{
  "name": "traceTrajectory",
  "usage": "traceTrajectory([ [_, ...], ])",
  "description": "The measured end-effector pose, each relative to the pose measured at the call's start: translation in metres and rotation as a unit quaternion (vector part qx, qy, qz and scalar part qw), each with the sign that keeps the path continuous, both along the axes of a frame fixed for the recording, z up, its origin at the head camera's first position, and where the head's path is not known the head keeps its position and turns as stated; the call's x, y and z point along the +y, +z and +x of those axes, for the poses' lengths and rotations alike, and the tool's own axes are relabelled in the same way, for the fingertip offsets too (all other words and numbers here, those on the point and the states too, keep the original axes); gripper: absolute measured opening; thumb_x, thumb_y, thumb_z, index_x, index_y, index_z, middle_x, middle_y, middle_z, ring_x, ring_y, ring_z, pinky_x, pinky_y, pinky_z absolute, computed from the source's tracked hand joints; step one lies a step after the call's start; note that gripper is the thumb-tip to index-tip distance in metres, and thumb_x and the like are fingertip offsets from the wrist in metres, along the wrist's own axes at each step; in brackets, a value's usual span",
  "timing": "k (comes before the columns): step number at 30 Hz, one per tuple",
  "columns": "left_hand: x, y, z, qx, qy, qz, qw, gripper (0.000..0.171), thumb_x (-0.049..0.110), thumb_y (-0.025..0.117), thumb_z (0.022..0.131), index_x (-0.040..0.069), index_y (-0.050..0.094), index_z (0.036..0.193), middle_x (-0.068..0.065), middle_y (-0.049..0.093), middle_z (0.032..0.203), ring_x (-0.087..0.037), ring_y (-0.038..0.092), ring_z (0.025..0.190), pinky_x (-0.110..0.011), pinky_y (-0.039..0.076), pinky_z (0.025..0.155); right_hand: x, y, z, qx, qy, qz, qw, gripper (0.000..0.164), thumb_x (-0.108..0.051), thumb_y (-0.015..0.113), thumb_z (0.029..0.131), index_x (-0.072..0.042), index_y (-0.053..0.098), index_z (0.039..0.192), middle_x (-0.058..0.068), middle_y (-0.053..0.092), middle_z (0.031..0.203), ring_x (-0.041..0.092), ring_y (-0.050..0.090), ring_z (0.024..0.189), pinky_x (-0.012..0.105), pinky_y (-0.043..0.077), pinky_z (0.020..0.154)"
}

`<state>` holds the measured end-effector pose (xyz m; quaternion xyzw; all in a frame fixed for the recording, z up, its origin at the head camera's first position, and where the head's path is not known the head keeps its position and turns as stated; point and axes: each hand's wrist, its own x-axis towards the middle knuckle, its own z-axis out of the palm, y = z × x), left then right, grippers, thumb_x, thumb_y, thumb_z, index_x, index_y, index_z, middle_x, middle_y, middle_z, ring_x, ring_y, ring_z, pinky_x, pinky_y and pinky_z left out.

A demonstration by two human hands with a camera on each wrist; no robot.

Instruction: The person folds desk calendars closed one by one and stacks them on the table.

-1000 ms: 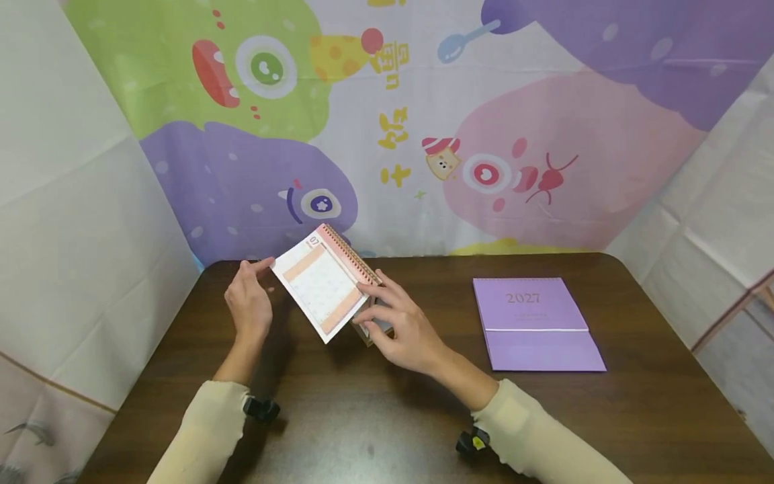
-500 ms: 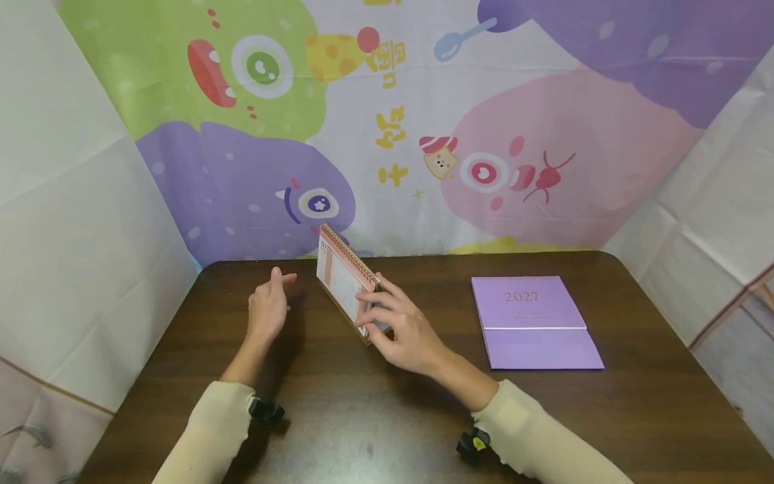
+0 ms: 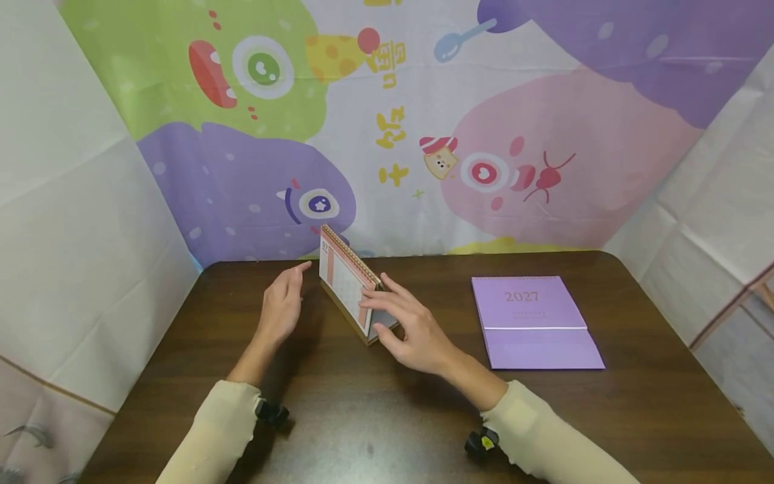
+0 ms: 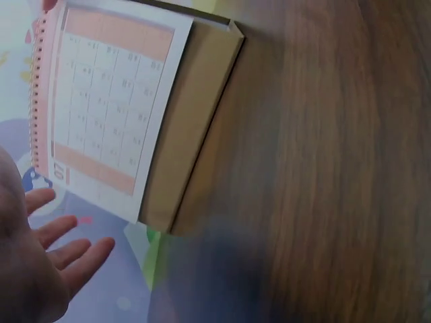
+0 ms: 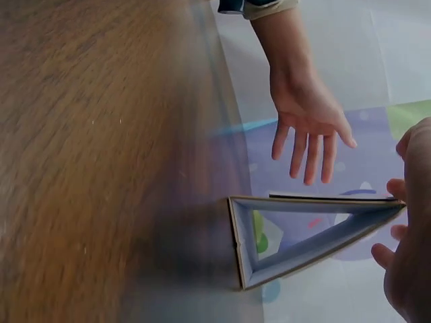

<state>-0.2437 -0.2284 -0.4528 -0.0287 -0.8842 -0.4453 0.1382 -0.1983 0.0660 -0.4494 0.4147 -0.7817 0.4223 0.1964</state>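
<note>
Desk calendar (image 3: 347,282) is standing left of centre at the far part of the worktop (image 3: 363,410), with a wide cartoon cloth (image 3: 526,141) hanging behind it. Well to its right, a purple calendar (image 3: 535,349) is sitting on the same worktop, its cover showing 2027. The desk calendar is resting tent-fashion on its hollow stand (image 5: 239,245), spiral edge uppermost, and through the stand's triangular opening the cloth is showing. Its page is facing left, toward the left hand.

Both forearms are reaching in from the near edge in pale sleeves (image 3: 208,430). The right hand (image 3: 417,336) is bending around the near end of the calendar, fingers spreading about the top corner and thumb lying lower, near the stand's open end; whether that grip is pinching the calendar I cannot tell. The left hand (image 3: 282,304) is hovering just beside the page without touching it, its grip holding nothing, fingers extending forward. A small black device (image 3: 272,412) is sitting at the left wrist, and the page's corner is showing 07.
</note>
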Motion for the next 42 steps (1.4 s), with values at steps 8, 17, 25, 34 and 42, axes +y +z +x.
traceTrajectory([
  [8, 0.013, -0.001, -0.004, 0.085, -0.016, 0.013, 0.9962, 0.047, 0.024, 0.039, 0.123, 0.001, 0.067, 0.153, -0.022, 0.064, 0.163, -0.047, 0.071, 0.129, -0.061, 0.056, 0.114, 0.015, 0.002, 0.005, 0.011, 0.004, -0.01, 1.0, 0.041, -0.003, 0.074, 0.101, -0.006, 0.075, 0.142, 0.016, 0.071, 0.157, 0.044, 0.05, 0.164, 0.064, 0.045, 0.131],
  [17, 0.019, 0.004, -0.006, 0.111, -0.036, 0.014, 0.9931, 0.046, 0.02, 0.04, 0.122, 0.0, 0.066, 0.154, -0.025, 0.062, 0.164, -0.043, 0.058, 0.155, -0.058, 0.042, 0.131, 0.028, 0.002, 0.004, 0.009, -0.016, -0.009, 1.0, 0.045, 0.0, 0.076, 0.1, -0.007, 0.074, 0.144, 0.015, 0.071, 0.158, 0.04, 0.052, 0.163, 0.062, 0.045, 0.132],
  [25, 0.021, 0.003, -0.01, 0.117, -0.038, -0.001, 0.9924, 0.046, 0.02, 0.041, 0.12, 0.001, 0.065, 0.155, -0.024, 0.059, 0.168, -0.044, 0.053, 0.16, -0.06, 0.038, 0.135, 0.036, 0.0, 0.001, -0.009, -0.02, -0.006, 1.0, 0.047, -0.003, 0.073, 0.102, -0.007, 0.071, 0.149, 0.015, 0.068, 0.161, 0.039, 0.058, 0.158, 0.057, 0.046, 0.132],
  [34, 0.024, 0.01, -0.021, 0.117, -0.055, -0.021, 0.9914, 0.054, 0.029, 0.046, 0.118, 0.014, 0.051, 0.17, -0.023, 0.042, 0.18, -0.046, 0.04, 0.168, -0.073, 0.035, 0.133, 0.044, -0.003, 0.0, -0.074, -0.045, 0.021, 0.996, 0.054, -0.012, 0.061, 0.113, -0.011, 0.056, 0.166, 0.012, 0.063, 0.168, 0.035, 0.063, 0.154, 0.058, 0.052, 0.127],
  [42, 0.028, 0.013, -0.034, 0.104, -0.067, -0.006, 0.9923, 0.056, 0.027, 0.046, 0.118, 0.012, 0.047, 0.171, -0.024, 0.036, 0.182, -0.046, 0.035, 0.171, -0.069, 0.03, 0.138, 0.043, -0.008, 0.002, -0.107, -0.049, 0.039, 0.992, 0.052, -0.017, 0.054, 0.116, -0.011, 0.055, 0.167, 0.014, 0.064, 0.165, 0.036, 0.063, 0.153, 0.061, 0.052, 0.126],
])
